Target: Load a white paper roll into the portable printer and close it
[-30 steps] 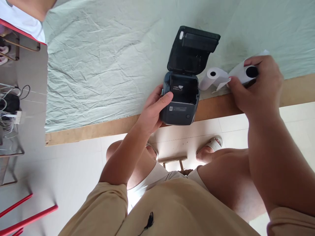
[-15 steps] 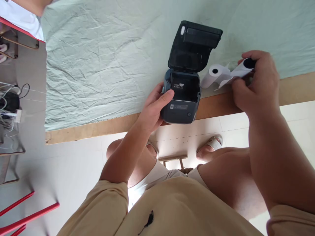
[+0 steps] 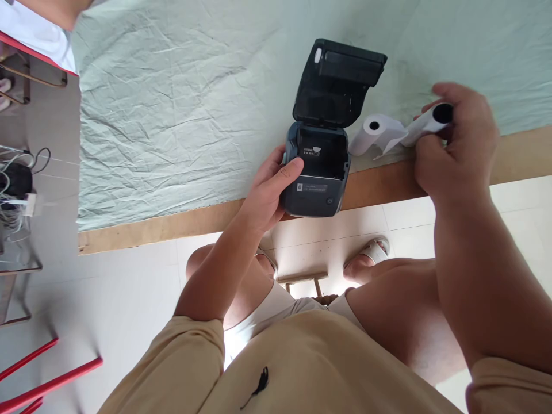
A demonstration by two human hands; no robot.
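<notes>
My left hand (image 3: 276,187) grips a dark label printer (image 3: 313,198) by its left side, thumb over the edge of the paper bay. The printer's black lid (image 3: 332,86) is swung up, and no roll sits in the bay. On the right, my right hand (image 3: 461,138) is around a white paper roll (image 3: 425,123) with a wide black core. Its thumb is at the roll's near side, another finger behind it, and the index finger is raised and blurred. Between them a smaller white roll (image 3: 364,138) lies on the cloth, a loose paper end hanging from it.
A wrinkled pale green cloth (image 3: 185,115) covers the table, with a bare wooden front edge (image 3: 164,221). Another person's arm (image 3: 56,8) shows at the top left. Tangled cables (image 3: 15,201) and red legs of some furniture (image 3: 56,379) are at the left.
My right hand has shifted slightly right, its index finger lifting away. The wide-core roll has moved a little right and turned, away from the smaller roll. The printer has stayed nearly still.
</notes>
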